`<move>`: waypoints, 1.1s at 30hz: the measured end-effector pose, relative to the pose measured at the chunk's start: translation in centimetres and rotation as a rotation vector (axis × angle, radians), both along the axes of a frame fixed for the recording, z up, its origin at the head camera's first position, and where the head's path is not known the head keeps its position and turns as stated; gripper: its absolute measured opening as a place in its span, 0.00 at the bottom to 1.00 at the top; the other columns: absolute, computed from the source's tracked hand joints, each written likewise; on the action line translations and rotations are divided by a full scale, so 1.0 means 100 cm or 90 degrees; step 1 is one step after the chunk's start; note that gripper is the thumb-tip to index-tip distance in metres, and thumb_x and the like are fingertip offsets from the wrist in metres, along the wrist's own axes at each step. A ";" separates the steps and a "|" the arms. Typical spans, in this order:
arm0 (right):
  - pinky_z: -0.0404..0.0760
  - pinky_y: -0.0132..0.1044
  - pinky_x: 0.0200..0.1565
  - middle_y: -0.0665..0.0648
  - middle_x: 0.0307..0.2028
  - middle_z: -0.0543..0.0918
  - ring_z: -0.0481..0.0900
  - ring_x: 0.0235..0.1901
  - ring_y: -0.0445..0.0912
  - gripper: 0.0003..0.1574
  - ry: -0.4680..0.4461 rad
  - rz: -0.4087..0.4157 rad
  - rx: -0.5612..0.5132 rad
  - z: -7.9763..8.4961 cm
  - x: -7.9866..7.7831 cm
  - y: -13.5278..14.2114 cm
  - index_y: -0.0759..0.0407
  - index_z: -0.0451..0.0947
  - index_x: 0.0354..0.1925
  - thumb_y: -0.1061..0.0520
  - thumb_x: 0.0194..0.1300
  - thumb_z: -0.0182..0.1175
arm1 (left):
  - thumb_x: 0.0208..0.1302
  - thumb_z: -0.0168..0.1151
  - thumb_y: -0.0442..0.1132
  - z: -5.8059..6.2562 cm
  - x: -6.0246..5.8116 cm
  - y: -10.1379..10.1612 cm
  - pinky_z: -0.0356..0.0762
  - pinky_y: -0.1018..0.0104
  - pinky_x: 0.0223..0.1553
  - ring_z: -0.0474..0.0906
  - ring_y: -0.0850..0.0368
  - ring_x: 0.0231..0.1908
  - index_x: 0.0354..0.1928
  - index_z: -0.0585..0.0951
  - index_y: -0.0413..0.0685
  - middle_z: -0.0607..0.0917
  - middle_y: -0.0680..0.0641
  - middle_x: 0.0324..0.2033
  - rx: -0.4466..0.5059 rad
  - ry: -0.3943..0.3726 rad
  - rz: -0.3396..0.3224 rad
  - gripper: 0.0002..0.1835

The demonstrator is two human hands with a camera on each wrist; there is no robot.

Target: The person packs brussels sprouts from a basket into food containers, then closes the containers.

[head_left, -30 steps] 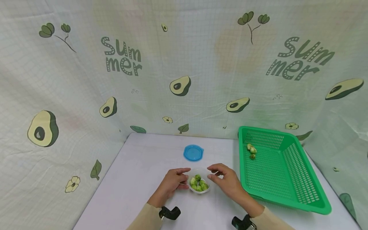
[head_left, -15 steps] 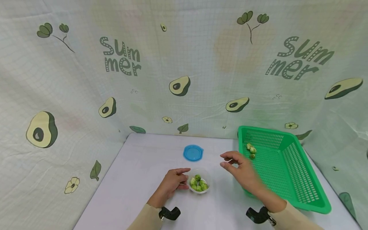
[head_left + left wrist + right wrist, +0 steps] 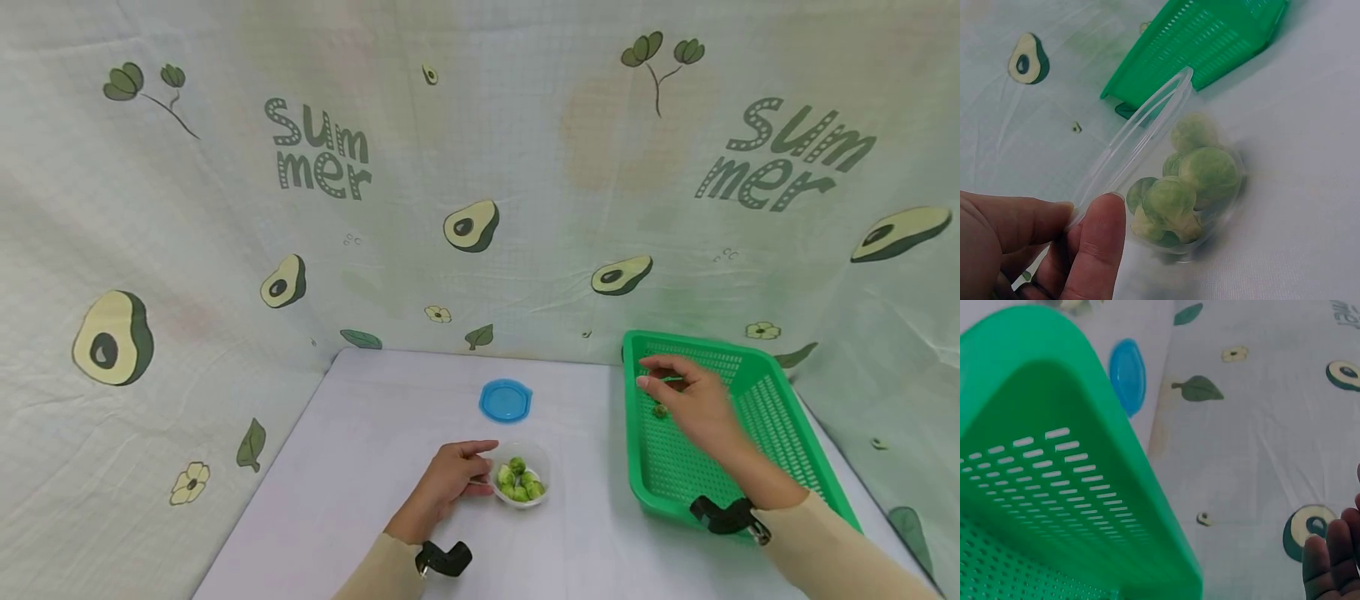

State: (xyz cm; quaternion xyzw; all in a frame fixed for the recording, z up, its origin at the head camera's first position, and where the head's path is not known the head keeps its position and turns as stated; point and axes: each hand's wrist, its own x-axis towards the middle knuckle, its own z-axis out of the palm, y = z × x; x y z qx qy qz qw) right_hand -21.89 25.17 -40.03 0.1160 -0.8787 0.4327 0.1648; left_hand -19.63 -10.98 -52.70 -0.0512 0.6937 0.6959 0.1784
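Note:
My left hand [image 3: 453,473] pinches the rim of a clear round plastic tub [image 3: 536,454], thumb and forefinger at its edge in the left wrist view. Several Brussels sprouts [image 3: 1208,175] lie inside the tub, which stands on the table. Over the left part of a green basket [image 3: 637,479] hovers my right hand [image 3: 699,408], fingers loosely bent and holding nothing. Below its fingertips one sprout [image 3: 659,411] shows in the basket; the hand hides the others. Only a few right fingers [image 3: 1329,556] appear at the right wrist view's edge.
A blue lid [image 3: 506,402] lies flat on the white table [image 3: 360,433] behind the tub. The basket's raised slotted wall [image 3: 1072,456] stands between the tub and the basket's inside. A printed cloth [image 3: 540,167] hangs behind the table.
My right hand has left the tub's right side and moved right and away from me, over the basket. My left hand has stayed at the tub's rim.

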 end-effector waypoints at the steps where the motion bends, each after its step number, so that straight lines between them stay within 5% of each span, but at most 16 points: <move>1: 0.82 0.26 0.35 0.64 0.51 0.84 0.76 0.40 0.23 0.20 -0.015 -0.009 0.006 0.000 -0.002 0.004 0.63 0.83 0.61 0.55 0.76 0.65 | 0.72 0.63 0.31 0.000 0.000 0.000 0.92 0.63 0.37 0.81 0.56 0.33 0.68 0.82 0.42 0.84 0.40 0.39 -0.001 0.000 0.000 0.23; 10: 0.81 0.25 0.38 0.65 0.56 0.84 0.74 0.43 0.23 0.27 -0.064 -0.046 0.050 -0.012 -0.019 0.031 0.58 0.80 0.66 0.46 0.78 0.63 | 0.72 0.64 0.30 -0.001 0.000 0.002 0.92 0.62 0.37 0.80 0.56 0.33 0.67 0.82 0.43 0.83 0.43 0.36 -0.005 -0.004 0.004 0.23; 13: 0.83 0.27 0.40 0.66 0.56 0.84 0.81 0.47 0.38 0.29 -0.066 -0.050 0.060 -0.018 -0.027 0.039 0.59 0.79 0.67 0.45 0.78 0.62 | 0.72 0.64 0.30 -0.001 0.000 0.002 0.92 0.62 0.37 0.80 0.56 0.33 0.67 0.82 0.43 0.83 0.42 0.36 -0.005 -0.004 0.005 0.23; 18: 0.86 0.50 0.51 0.69 0.58 0.82 0.79 0.56 0.62 0.32 -0.076 -0.047 0.072 -0.028 -0.037 0.049 0.62 0.75 0.70 0.44 0.79 0.60 | 0.71 0.64 0.30 -0.001 0.000 0.002 0.92 0.62 0.37 0.80 0.56 0.33 0.66 0.83 0.44 0.83 0.44 0.35 -0.010 -0.006 0.009 0.22; 23: 0.81 0.62 0.57 0.72 0.61 0.78 0.76 0.59 0.64 0.32 -0.089 -0.024 0.075 -0.038 -0.046 0.056 0.64 0.73 0.71 0.45 0.81 0.58 | 0.71 0.64 0.30 -0.002 0.000 0.002 0.92 0.63 0.36 0.80 0.56 0.32 0.66 0.83 0.44 0.83 0.45 0.34 -0.012 -0.007 0.012 0.22; 33: 0.81 0.65 0.58 0.74 0.67 0.73 0.72 0.63 0.68 0.34 -0.135 0.025 0.103 -0.056 -0.060 0.072 0.66 0.70 0.73 0.48 0.81 0.59 | 0.71 0.64 0.30 -0.001 0.000 0.002 0.92 0.62 0.37 0.81 0.56 0.33 0.66 0.84 0.44 0.84 0.42 0.36 -0.014 -0.007 0.014 0.22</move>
